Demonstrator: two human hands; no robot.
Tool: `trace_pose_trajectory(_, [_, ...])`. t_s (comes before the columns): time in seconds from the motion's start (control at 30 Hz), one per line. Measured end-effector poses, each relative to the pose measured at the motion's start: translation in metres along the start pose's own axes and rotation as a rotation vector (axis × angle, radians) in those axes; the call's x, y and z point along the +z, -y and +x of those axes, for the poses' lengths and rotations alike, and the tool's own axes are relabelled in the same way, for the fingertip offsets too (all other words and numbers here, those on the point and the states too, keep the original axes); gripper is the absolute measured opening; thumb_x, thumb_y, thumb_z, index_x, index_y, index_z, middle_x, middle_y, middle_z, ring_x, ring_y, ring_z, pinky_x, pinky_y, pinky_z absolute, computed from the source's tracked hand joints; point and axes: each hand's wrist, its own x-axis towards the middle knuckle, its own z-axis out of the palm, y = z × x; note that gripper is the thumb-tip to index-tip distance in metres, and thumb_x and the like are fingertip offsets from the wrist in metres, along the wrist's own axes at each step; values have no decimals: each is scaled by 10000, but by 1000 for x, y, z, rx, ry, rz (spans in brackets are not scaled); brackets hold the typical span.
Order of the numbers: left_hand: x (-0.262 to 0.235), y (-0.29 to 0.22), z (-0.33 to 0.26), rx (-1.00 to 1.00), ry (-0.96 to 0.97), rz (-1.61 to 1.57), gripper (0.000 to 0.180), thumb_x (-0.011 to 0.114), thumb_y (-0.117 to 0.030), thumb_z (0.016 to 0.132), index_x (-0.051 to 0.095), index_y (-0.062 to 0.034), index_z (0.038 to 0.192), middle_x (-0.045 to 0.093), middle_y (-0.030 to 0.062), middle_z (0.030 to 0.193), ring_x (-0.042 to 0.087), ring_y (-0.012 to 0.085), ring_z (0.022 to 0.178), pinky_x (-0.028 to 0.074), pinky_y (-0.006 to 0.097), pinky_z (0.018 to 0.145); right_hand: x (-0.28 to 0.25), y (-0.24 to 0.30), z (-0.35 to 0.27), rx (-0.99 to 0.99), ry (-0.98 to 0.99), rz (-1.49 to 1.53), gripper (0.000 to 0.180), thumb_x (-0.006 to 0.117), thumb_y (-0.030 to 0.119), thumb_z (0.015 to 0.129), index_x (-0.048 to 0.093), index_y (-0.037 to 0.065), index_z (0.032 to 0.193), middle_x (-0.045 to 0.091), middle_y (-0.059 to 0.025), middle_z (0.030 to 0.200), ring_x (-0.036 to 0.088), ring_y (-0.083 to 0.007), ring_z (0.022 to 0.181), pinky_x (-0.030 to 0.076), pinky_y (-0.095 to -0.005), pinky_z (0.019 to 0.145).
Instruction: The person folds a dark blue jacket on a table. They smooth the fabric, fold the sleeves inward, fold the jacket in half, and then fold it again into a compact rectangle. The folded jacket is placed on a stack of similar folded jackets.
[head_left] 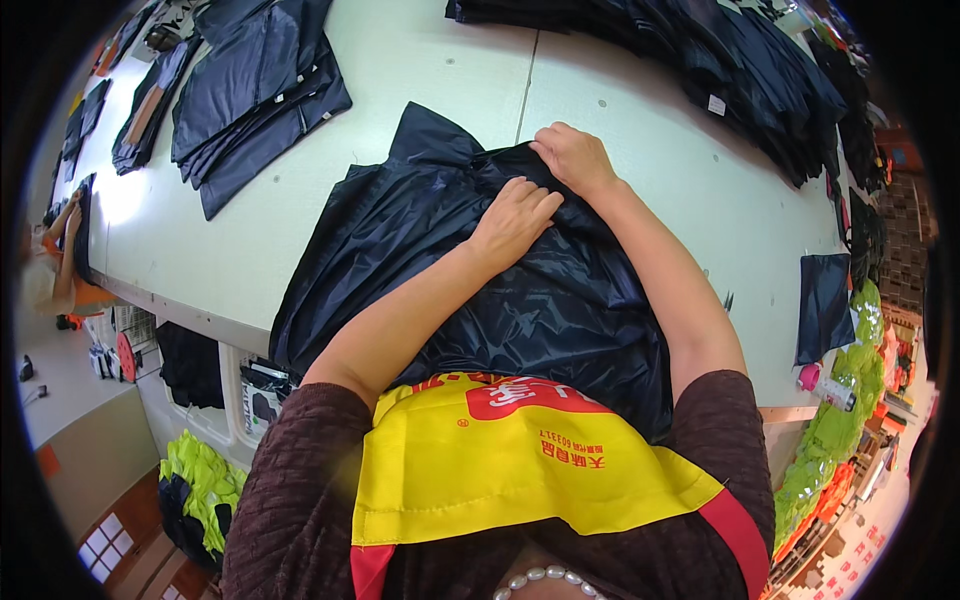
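A shiny dark navy garment (400, 235), which looks like a jacket, is spread on the pale table (420, 60) in front of me and hangs over the near edge against my apron. My right hand (572, 160) pinches the fabric at its far edge, fingers closed. Just left of it and nearer to me, my left hand (515, 218) rests on the same garment with its fingers curled into the cloth. Creases gather between the two hands. The fingertips of both are partly hidden in the folds.
A stack of folded dark garments (250, 85) lies at the far left, and a long dark pile (720, 60) at the far right. A dark folded piece (825, 300) and a bottle (828, 385) are at the right edge. Another person's arm (65, 250) shows far left.
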Motion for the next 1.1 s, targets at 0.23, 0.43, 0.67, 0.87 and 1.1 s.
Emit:
trace_pose_trajectory(0.23, [-6,21,24,-130,97,-132,282,633,-204,783,609,-57,1023,620,146,928,570,319,902,441,415,828,-19,9,-15,-26,-53,271,135,607,224,843,610,91,823,596,-77,790,608,-261,698,486,-340,593])
trace_pose_trajectory(0.43, [-6,33,55,-299,275,-148,308,560,-300,841,663,-48,987,650,155,983,601,332,934,469,403,834,-54,-51,-26,438,634,22,100,605,112,744,604,51,824,644,-129,826,620,-286,765,490,-367,690])
trace_pose_trajectory(0.67, [-7,27,73,-342,270,-60,236,581,-175,806,662,-76,1005,640,162,967,591,349,933,472,405,827,-68,-57,-69,627,549,-8,119,627,120,775,647,34,855,657,-152,832,636,-285,811,496,-367,728])
trace_pose_trajectory(0.87, [37,-8,64,244,-104,-124,249,563,-74,698,649,-59,931,623,76,857,565,253,877,429,365,819,-78,-34,-62,684,445,-98,118,619,120,780,660,38,853,655,-168,869,626,-331,851,493,-404,758])
trace_pose_trajectory(1.1, [53,-37,81,-122,230,111,309,602,-280,642,658,-111,895,627,43,839,538,224,882,361,369,830,-105,-19,-49,586,496,-52,156,592,154,811,658,29,877,645,-177,834,620,-324,807,489,-388,720])
